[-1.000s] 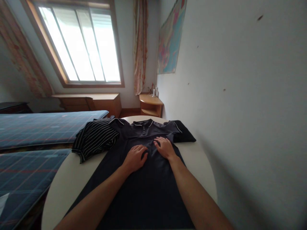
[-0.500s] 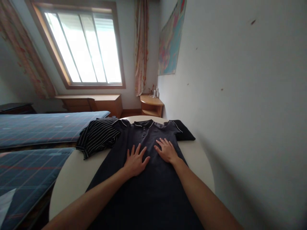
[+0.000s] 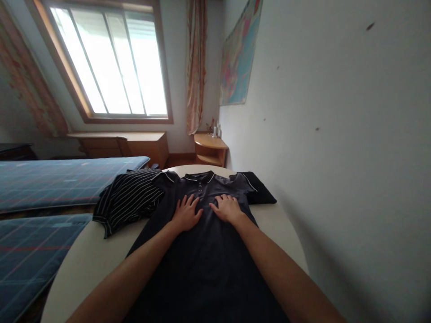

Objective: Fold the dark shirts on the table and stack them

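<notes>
Head view: so there's a dark polo (image 3: 212, 269) laid out lengthwise on a round, pale counter (image 3: 79, 258), collar at the far end, button side up. Both hands are on its chest, just below the buttons. The left hand (image 3: 186, 214) is palm down with fingers spread, not gripping anything; the right hand (image 3: 226, 208) is the same deal, fingers a bit closer together, thumb out to the side, nothing held.

As for progress, I'd call the polo mostly spread out: collar up top, both sleeves out to the sides, no big fold across the body that I can see. There's some light rippling around the chest and sleeves, so I wouldn't say it's perfectly smooth. The near end runs out of the picture and the forearms hide parts of it, so no clue about the hem.

Around the polo: a striped shirt (image 3: 131, 197) is bunched up against its left edge, and a black cloth (image 3: 262, 190), folded by the look of it, pokes out from under the right sleeve. Those two crowd the sleeves most, imo. Beds (image 3: 67, 179) sit left of the polo, a wall (image 3: 336, 179) closes off its right, and a shelf (image 3: 210, 141) stands beyond the collar.
</notes>
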The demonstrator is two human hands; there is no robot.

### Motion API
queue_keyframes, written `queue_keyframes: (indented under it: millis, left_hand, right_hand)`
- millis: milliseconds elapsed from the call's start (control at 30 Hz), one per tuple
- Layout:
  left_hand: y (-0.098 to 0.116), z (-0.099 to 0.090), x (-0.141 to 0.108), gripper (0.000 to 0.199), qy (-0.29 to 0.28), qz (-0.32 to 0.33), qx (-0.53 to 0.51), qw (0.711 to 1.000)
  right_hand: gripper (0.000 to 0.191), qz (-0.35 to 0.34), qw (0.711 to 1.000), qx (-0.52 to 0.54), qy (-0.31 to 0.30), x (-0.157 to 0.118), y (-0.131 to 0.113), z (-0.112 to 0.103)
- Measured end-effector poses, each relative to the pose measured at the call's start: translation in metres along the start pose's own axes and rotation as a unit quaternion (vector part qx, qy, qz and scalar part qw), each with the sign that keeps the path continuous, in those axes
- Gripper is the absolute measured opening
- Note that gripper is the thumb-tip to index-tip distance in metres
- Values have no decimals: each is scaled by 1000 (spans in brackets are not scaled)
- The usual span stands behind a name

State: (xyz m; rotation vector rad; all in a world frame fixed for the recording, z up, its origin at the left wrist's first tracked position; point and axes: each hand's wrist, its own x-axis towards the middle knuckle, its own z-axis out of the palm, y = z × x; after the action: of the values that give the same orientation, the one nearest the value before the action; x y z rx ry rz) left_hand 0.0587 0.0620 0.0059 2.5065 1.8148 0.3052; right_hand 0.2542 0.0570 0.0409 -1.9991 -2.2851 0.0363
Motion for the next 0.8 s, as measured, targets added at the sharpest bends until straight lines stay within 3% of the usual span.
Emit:
queue_keyframes:
  millis: [167,367,467,567,667,800]
  left_hand:
    - [4,-13,11,67,-36,-3,2,999]
    - [7,-4,15,60,30,3,-20,999]
    - [3,4,13,57,36,16,-43,998]
    - [1,6,12,55,36,20,-57,998]
    - [2,5,12,54,35,21,-64,997]
    - [3,1,11,52,31,27,-76,996]
  right_hand:
    - [56,-3,1000,-5,-22,48,2,-2]
    - [52,-13,1000,13,-8,92,-8,11]
    - [51,27,999,34,29,109,-17,13]
    - [44,60,992,39,106,127,-28,9]
    - [37,3,990,44,132,145,-42,3]
    - [32,-37,992,92,81,168,-66,2]
